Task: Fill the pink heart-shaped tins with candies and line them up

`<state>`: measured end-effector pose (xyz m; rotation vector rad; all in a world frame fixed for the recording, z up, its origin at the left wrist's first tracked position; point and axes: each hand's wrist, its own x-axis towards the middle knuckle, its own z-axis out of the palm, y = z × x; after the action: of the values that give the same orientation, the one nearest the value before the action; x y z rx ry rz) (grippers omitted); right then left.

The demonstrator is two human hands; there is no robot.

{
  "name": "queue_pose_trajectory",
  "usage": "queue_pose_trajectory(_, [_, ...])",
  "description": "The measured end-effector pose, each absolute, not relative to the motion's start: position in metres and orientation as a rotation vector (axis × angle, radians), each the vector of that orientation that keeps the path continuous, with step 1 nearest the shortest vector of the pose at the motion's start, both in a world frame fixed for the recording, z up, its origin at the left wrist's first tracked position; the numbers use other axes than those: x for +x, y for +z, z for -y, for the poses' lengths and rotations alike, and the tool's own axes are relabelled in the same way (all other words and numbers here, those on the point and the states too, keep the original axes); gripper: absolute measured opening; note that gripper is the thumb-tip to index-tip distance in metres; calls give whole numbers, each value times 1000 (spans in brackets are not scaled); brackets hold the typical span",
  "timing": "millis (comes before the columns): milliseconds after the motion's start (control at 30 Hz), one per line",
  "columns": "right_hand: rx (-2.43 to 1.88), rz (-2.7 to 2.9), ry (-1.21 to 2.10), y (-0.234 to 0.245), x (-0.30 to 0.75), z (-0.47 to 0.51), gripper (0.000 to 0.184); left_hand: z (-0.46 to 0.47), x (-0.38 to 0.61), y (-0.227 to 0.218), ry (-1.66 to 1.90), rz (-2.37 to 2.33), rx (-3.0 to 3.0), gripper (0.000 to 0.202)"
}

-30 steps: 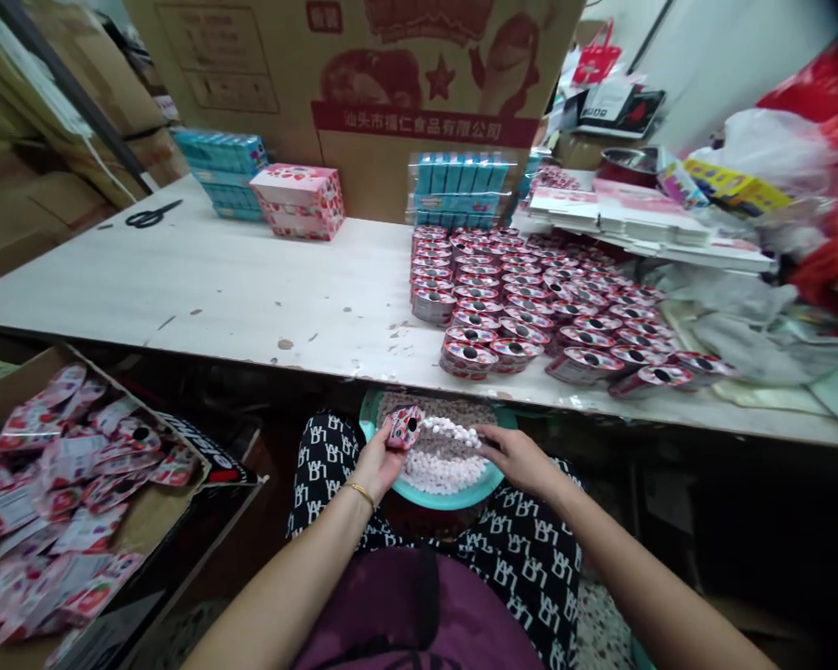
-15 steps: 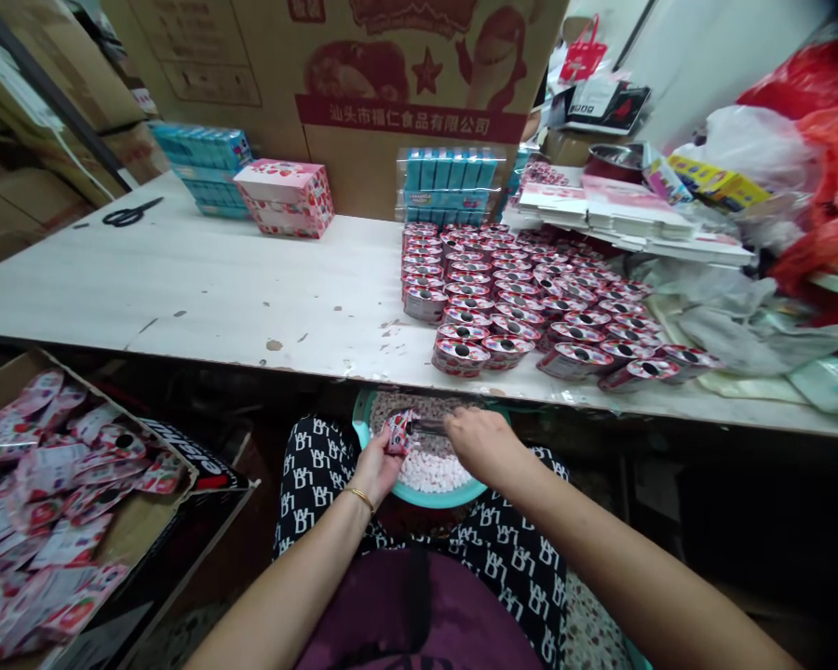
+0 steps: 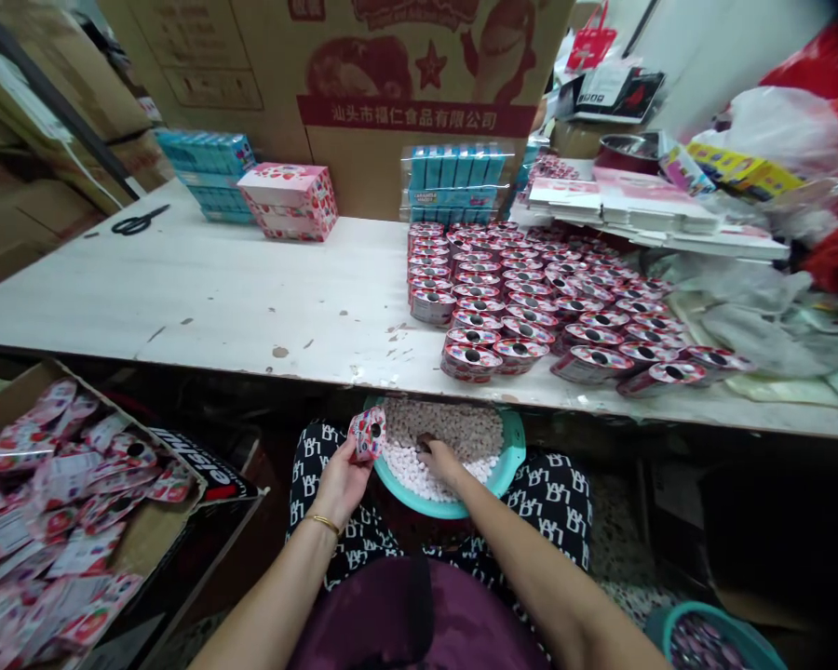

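My left hand [image 3: 345, 479] is closed on a small pink and red printed pack [image 3: 367, 434], its round dark opening turned up, held over the left rim of a turquoise basin [image 3: 441, 508]. In the basin lie small white pellets [image 3: 409, 468] at the front and pinkish-brown ones [image 3: 471, 430] at the back. My right hand [image 3: 443, 461] is down among the pellets, fingers wrapped round a small dark scoop [image 3: 425, 441] that is mostly hidden. The basin sits between my knees, below the table edge.
Rows of similar packs [image 3: 475, 363] stand on the white table [image 3: 307, 307]. A carton of loose flat packs [image 3: 62, 493] is at left. Scissors [image 3: 138, 221], blue packages [image 3: 453, 181] and a pink box [image 3: 290, 200] lie further back. Another turquoise tub [image 3: 716, 619] is at lower right.
My left hand has moved left with the pack, away from the scoop. My right hand has gone down and left into the pellets, taking the scoop out of the pack's opening.
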<state>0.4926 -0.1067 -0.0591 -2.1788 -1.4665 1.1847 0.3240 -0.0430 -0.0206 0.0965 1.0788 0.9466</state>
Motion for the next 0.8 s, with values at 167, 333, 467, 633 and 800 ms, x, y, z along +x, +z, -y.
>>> queue_pose_trajectory(167, [-2069, 1499, 1092, -37, 534, 126, 31, 44, 331, -16, 946, -1030, 128, 15])
queue_pose_trajectory(333, [-2023, 1739, 911, 29, 557, 139, 33, 54, 355, -15, 880, -998, 90, 16])
queue_pose_trajectory(467, [-2235, 2072, 652, 79, 545, 137, 29, 65, 370, -19, 803, -1007, 29, 13])
queue_pose_trajectory(633, [-2366, 2360, 388, 106, 520, 128, 26, 73, 374, -25, 764, -992, 19, 12])
queue_pose_trajectory(800, [-2279, 2471, 259, 115, 507, 124, 24, 71, 371, -27, 767, -996, 2, 12])
